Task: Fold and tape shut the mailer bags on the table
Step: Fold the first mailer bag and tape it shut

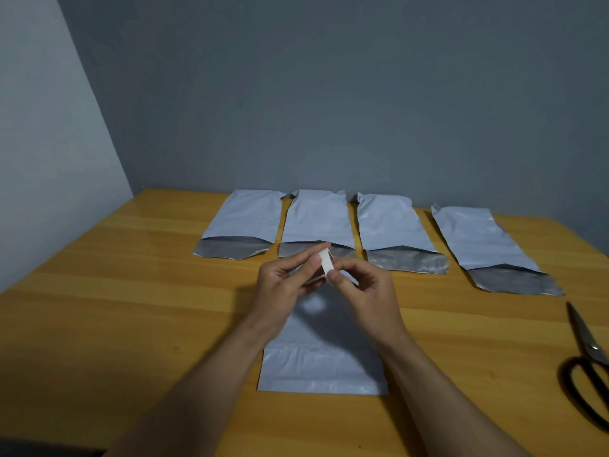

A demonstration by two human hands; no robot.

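Gripping a small white tape roll (324, 262) in the curled fingers of the left hand (283, 286), pinching at its edge with thumb and forefinger of the right hand (365, 288), probably to lift the loose end. Held just above one mailer bag (323, 367) near the front edge of the table (115, 308), ready for taping. Counted: five bags in all, four open-flapped bags (316, 219) in a row along the far edge, awaiting their turn; one roll; one pair of scissors (590, 357) by the right edge, handy for cutting.

Glossy wooden table (131, 308), smooth plastic mailer bags (316, 216) with silvery linings, metal-bladed scissors (590, 351).
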